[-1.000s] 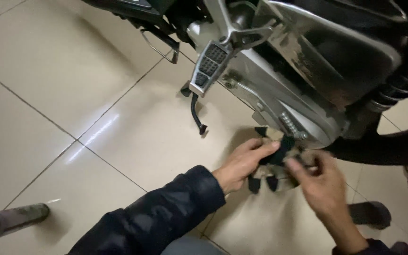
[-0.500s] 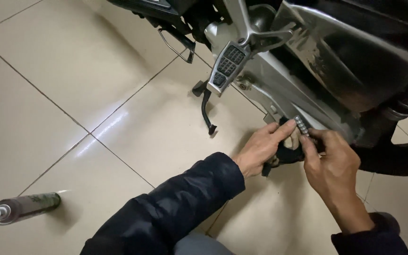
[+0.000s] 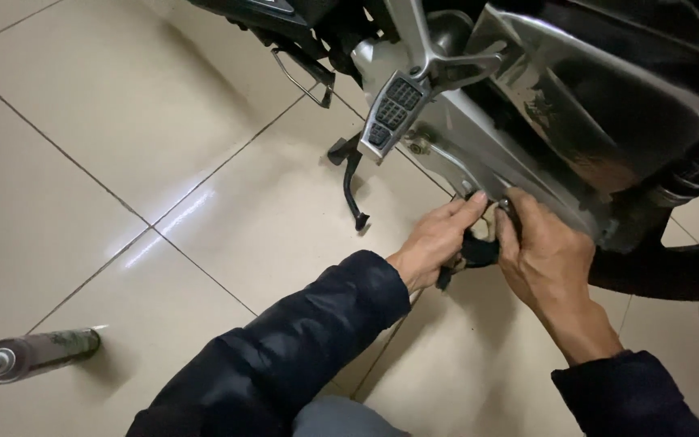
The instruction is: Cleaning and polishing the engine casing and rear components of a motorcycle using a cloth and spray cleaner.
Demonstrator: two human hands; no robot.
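A motorcycle fills the top right, with its silver engine casing (image 3: 479, 154) and a silver footpeg (image 3: 390, 117) facing me. My left hand (image 3: 434, 243) and my right hand (image 3: 544, 259) meet under the casing's lower edge. Both grip a dark rag (image 3: 475, 252) bunched between them and press it up against the metal. Most of the rag is hidden by my fingers. Both sleeves are dark.
A spray can (image 3: 38, 354) lies on its side on the beige tiled floor (image 3: 163, 146) at the lower left. The black kickstand (image 3: 353, 186) reaches the floor left of my hands. The rear tyre (image 3: 673, 271) sits at the right.
Both hands have risen from near the floor to the casing's underside, carrying the rag, which is now bunched and mostly hidden. The view has shifted slightly right and closer.
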